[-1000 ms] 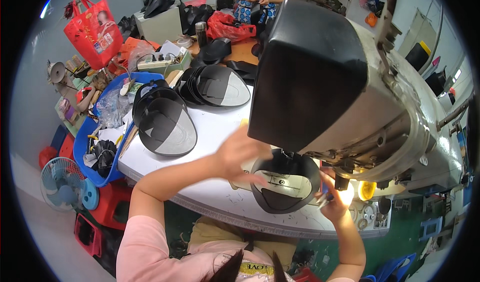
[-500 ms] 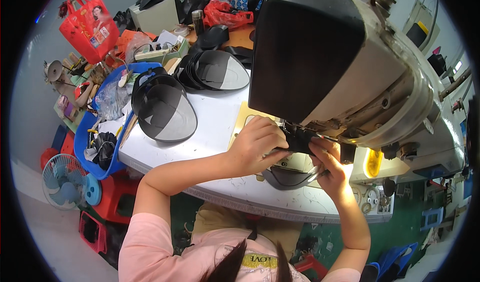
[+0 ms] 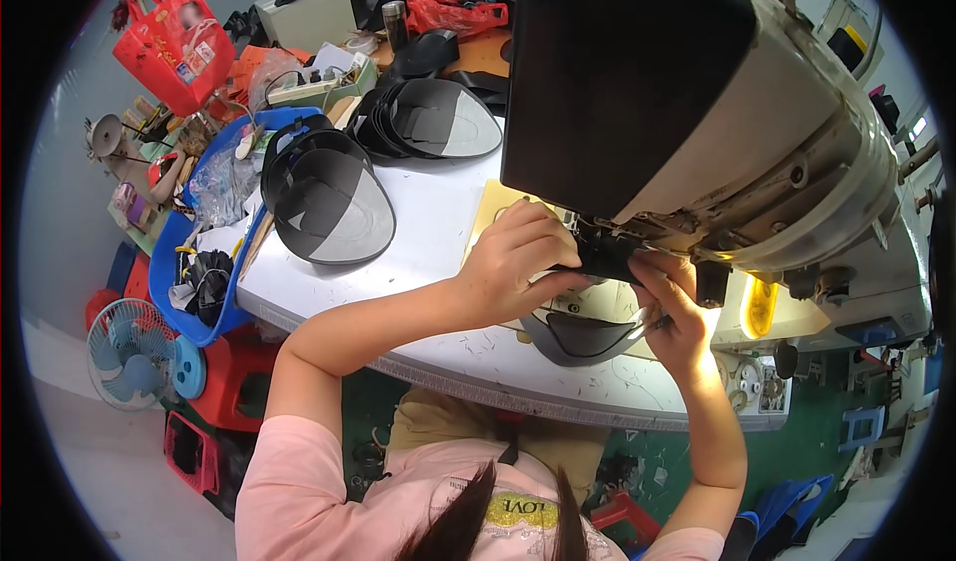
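Observation:
Both my hands work at the base of a large sewing machine (image 3: 687,93), whose head hides part of the work. My left hand (image 3: 520,262) has bent fingers pinching the left end of a black fabric band (image 3: 605,255) close to the needle area. At the band's other end, my right hand (image 3: 674,307) grips it between thumb and fingers. Below the band hangs a dark curved visor brim (image 3: 583,337), apparently part of the same sun visor, over the machine's bed.
Finished-looking grey and black visors (image 3: 334,208) lie stacked on the white table (image 3: 428,198), with another stack (image 3: 443,118) behind. Blue bins (image 3: 204,327) stand along the left edge. A fan (image 3: 129,352) and red stool (image 3: 239,377) are on the floor side.
The hands keep their hold on the band at the machine. My view has shifted slightly, and the brim below the band shows a little more of its curved opening.

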Available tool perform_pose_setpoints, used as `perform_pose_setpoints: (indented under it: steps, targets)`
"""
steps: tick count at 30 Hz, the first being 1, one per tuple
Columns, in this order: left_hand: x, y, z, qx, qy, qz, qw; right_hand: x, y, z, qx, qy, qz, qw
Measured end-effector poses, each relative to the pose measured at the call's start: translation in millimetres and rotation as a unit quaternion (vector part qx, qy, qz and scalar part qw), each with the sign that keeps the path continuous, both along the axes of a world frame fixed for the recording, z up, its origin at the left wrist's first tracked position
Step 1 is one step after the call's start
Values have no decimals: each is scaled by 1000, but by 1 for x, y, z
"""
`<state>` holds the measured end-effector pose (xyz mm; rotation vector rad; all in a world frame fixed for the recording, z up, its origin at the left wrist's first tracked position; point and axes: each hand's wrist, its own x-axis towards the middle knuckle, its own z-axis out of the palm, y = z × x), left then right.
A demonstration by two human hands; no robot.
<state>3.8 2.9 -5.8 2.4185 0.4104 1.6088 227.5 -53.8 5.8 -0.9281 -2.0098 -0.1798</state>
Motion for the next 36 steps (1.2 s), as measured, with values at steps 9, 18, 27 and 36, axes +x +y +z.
perform_pose_setpoints:
  steps: [9, 18, 27, 36]
  targets:
    - [0, 3, 4, 20, 12, -20, 1000, -8, -5, 4, 26, -10, -20, 999]
    - [-2, 7, 9, 41, 26, -48, 998, -29, -9, 16, 34, -93, -42, 994]
    - [-5, 9, 9, 25, 42, -52, 997, -32, -5, 19, -24, -70, -6, 997]
    - [-4, 7, 11, -52, 39, -61, 996, -38, 2, 17, 36, -25, -6, 999]
